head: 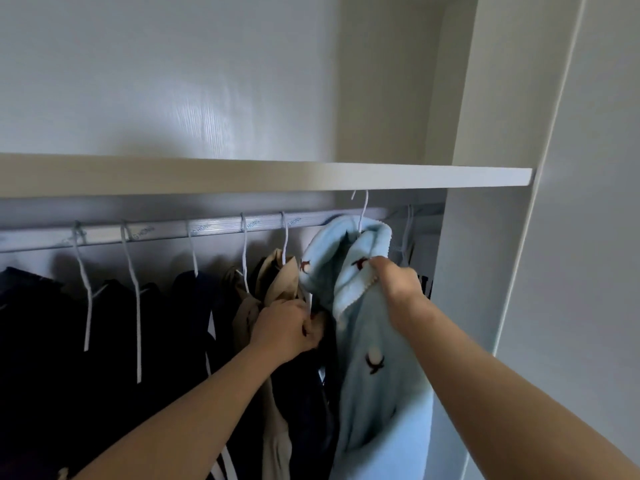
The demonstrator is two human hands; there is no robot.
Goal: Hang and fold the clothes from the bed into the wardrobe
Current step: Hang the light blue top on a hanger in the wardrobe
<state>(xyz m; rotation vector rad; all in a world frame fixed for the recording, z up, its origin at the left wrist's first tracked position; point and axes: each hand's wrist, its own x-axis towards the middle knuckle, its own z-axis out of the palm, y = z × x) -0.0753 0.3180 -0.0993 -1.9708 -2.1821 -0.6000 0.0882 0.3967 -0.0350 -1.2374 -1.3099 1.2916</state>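
Observation:
A light blue fleece garment (367,341) with small dark red motifs hangs on a white hanger (362,209), whose hook is up at the silver wardrobe rail (214,227), just under the shelf. My right hand (398,289) grips the garment's collar edge near its top. My left hand (287,329) is curled around the dark and beige clothes (277,275) hanging just left of it, holding them aside. Whether the hook sits on the rail is hidden by the shelf edge.
A white shelf (263,178) runs above the rail. Several dark garments (114,323) on white hangers fill the rail's left part. The wardrobe's white side panel (485,271) stands close on the right, with another hanger (408,233) beside it.

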